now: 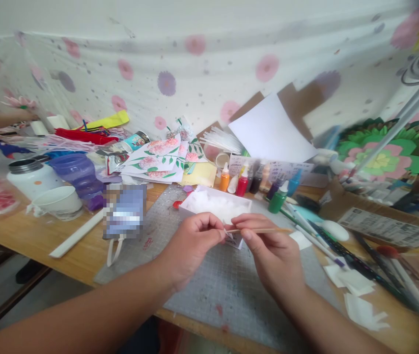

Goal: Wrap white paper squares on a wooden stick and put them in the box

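Observation:
Over the grey cutting mat (202,305), my left hand (198,241) is closed in a pinch on a small pale piece (227,233), too small and blurred to name. A thin wooden stick (268,230) lies between the fingers of my right hand (275,250), its left tip touching or almost touching that piece. Just behind both hands stands a white box (190,210) with fluffy white stuffing (214,202) inside. My fingers cover part of the box's front side.
Dye bottles, among them a green one (278,197) and a red one (242,182), stand behind the box. Left are a blurred-out phone-like object (125,211), a white cup (57,202) and a jar (32,179). Brushes and a cardboard box (375,216) fill the right. Another person's arm (3,119) shows far left.

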`<state>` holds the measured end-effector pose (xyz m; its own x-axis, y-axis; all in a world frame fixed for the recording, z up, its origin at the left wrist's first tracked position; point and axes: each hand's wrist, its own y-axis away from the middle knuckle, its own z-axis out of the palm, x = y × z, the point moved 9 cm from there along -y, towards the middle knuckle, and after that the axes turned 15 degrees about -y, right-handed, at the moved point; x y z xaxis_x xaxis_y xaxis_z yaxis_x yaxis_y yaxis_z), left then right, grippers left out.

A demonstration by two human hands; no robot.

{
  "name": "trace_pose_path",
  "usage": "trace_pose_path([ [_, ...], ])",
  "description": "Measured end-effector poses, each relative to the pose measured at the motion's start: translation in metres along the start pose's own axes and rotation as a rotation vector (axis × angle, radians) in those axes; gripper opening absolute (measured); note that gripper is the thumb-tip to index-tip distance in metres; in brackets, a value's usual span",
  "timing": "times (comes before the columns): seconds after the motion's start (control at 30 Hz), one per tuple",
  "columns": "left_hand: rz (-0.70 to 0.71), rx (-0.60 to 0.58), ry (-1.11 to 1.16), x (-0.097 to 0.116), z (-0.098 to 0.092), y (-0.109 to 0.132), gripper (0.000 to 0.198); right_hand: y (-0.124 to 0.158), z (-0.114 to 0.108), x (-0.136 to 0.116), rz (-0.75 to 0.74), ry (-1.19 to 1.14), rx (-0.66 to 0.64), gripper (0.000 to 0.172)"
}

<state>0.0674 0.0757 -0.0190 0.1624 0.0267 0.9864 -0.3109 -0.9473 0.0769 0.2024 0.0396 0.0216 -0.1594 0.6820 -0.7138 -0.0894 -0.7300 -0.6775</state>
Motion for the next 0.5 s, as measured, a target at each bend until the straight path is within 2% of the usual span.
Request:
trace_pose_path([
  [0.3,-0.009,0.002,0.045,-0.001,0.001,-0.001,0.008,-0.001,0.002,-0.005,-0.030,-0.021,-0.001,0.026],
  [0.5,-0.003,-0.008,0.020,-0.001,0.001,-0.002,0.008,0.001,-0.005,0.006,0.018,-0.083,0.049,0.025],
])
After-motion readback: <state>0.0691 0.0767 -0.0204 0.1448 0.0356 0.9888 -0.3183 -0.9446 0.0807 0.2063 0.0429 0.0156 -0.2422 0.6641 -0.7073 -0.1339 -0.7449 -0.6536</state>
